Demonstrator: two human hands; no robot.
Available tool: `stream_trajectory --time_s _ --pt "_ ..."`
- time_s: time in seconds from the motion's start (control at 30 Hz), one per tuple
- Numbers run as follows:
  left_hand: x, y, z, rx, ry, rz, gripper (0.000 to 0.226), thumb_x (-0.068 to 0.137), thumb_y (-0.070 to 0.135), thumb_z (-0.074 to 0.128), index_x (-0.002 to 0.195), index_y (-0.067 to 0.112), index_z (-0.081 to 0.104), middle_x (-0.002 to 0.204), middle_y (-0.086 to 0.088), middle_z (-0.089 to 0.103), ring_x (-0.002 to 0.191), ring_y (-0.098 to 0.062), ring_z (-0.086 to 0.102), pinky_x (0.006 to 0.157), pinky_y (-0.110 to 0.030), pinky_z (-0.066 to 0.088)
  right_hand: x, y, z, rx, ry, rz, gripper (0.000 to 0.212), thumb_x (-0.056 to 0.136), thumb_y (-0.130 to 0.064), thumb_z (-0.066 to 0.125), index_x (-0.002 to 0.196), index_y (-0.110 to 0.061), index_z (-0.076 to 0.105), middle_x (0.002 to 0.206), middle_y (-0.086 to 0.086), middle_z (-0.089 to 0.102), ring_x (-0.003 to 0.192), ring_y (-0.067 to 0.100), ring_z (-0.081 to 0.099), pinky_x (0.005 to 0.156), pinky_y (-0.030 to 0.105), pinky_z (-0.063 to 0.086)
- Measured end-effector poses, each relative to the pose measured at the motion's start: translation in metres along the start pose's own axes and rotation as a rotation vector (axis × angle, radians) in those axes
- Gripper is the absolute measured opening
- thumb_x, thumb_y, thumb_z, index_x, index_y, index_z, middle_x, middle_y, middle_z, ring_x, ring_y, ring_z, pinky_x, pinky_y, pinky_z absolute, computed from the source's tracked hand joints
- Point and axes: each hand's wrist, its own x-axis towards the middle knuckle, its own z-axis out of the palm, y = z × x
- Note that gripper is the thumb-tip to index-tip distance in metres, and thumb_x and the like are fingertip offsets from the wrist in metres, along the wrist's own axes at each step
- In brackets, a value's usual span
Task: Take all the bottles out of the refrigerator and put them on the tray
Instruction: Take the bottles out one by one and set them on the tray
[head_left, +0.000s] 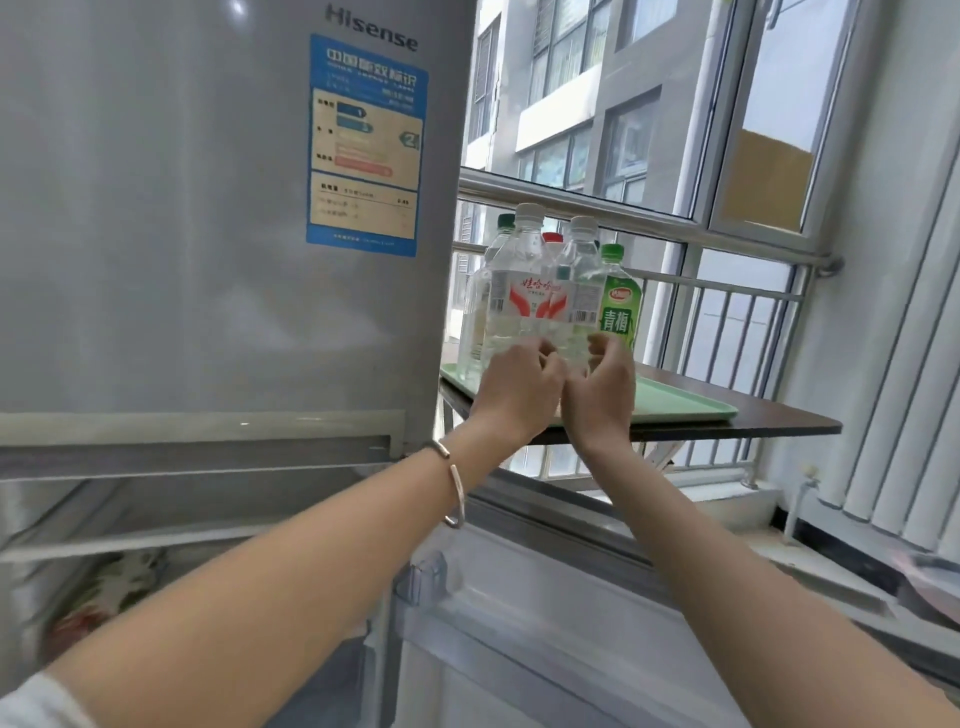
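Several bottles stand together at the left end of the pale green tray (691, 402). In front are two clear water bottles with white caps and red labels, the left water bottle (511, 280) and the right water bottle (577, 275). A green tea bottle (618, 306) stands to their right, and a red-capped bottle (552, 238) and a green-capped bottle (505, 222) show behind. My left hand (511, 392) curls around the base of the left water bottle. My right hand (602, 392) is loosely curled beside the right one, thumb at its lower edge. Both bottle bases are hidden.
The grey refrigerator (208, 234) fills the left, its upper door shut and its lower compartment (130, 571) open. The lower door (545, 623) swings out under my arms. The tray lies on a dark shelf (779, 423) by a railed window. A white radiator (909, 415) is at right.
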Motion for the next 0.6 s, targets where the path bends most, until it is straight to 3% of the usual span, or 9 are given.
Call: stream_trajectory --time_s 0.13,0.2,0.3,0.37,0.47,0.53,0.6 --pt "-0.03 -0.012 -0.04 0.006 0.122 -0.011 0.016 0.091 0.014 0.044 0.092 0.013 0.06 0.082 -0.002 0.066 0.078 -0.02 0.063 0.065 -0.029 0.05 -0.052 -0.047 0.013 0.141 -0.062 -0.207 0.009 0.091 -0.007 0.055 0.098 -0.012 0.06 0.089 0.003 0.067 0.08 0.018 0.063 0.074 0.034 0.055" --pt "-0.05 -0.027 -0.064 0.039 0.155 -0.051 0.015 0.09 0.015 0.043 0.088 0.013 0.058 0.078 -0.001 0.065 0.075 -0.021 0.061 0.062 -0.032 0.047 -0.076 -0.061 0.029 0.18 -0.143 -0.2 0.014 0.089 -0.004 0.054 0.096 -0.015 0.059 0.085 -0.001 0.067 0.079 0.016 0.063 0.072 0.031 0.054" --pt "-0.087 -0.066 -0.104 0.156 0.164 -0.151 0.019 0.087 0.019 0.044 0.095 0.015 0.061 0.088 -0.007 0.07 0.084 -0.027 0.064 0.074 -0.039 0.052 -0.129 -0.08 0.055 0.28 -0.313 -0.173 0.025 0.083 0.003 0.048 0.09 -0.019 0.056 0.077 -0.009 0.06 0.075 0.014 0.058 0.067 0.026 0.046" --pt "-0.115 -0.096 -0.129 0.239 0.171 -0.215 0.022 0.086 0.02 0.046 0.099 0.015 0.063 0.095 -0.008 0.071 0.089 -0.028 0.065 0.08 -0.04 0.052 -0.168 -0.085 0.076 0.312 -0.434 -0.157 0.028 0.082 0.003 0.047 0.092 -0.021 0.057 0.082 -0.006 0.064 0.079 0.016 0.06 0.07 0.029 0.047" --pt "-0.157 -0.147 -0.155 0.381 0.111 -0.329 0.019 0.087 0.021 0.046 0.094 0.013 0.061 0.092 -0.01 0.071 0.086 -0.03 0.064 0.076 -0.041 0.051 -0.224 -0.078 0.113 0.304 -0.624 -0.133 0.023 0.082 -0.003 0.047 0.095 -0.019 0.057 0.087 0.002 0.068 0.082 0.024 0.063 0.072 0.038 0.051" --pt "-0.182 -0.185 -0.168 0.475 0.05 -0.408 0.022 0.088 0.025 0.044 0.094 0.01 0.06 0.094 -0.013 0.07 0.088 -0.032 0.065 0.075 -0.041 0.052 -0.257 -0.067 0.14 0.206 -0.775 -0.135 0.019 0.083 -0.009 0.048 0.098 -0.017 0.055 0.088 0.008 0.068 0.083 0.03 0.064 0.071 0.043 0.052" --pt "-0.2 -0.222 -0.178 0.566 -0.019 -0.53 0.026 0.091 0.024 0.043 0.097 0.006 0.061 0.101 -0.017 0.07 0.093 -0.034 0.066 0.075 -0.036 0.051 -0.284 -0.057 0.164 0.078 -0.946 -0.132 0.028 0.085 -0.01 0.05 0.112 -0.015 0.055 0.101 0.012 0.068 0.093 0.033 0.064 0.076 0.043 0.053"
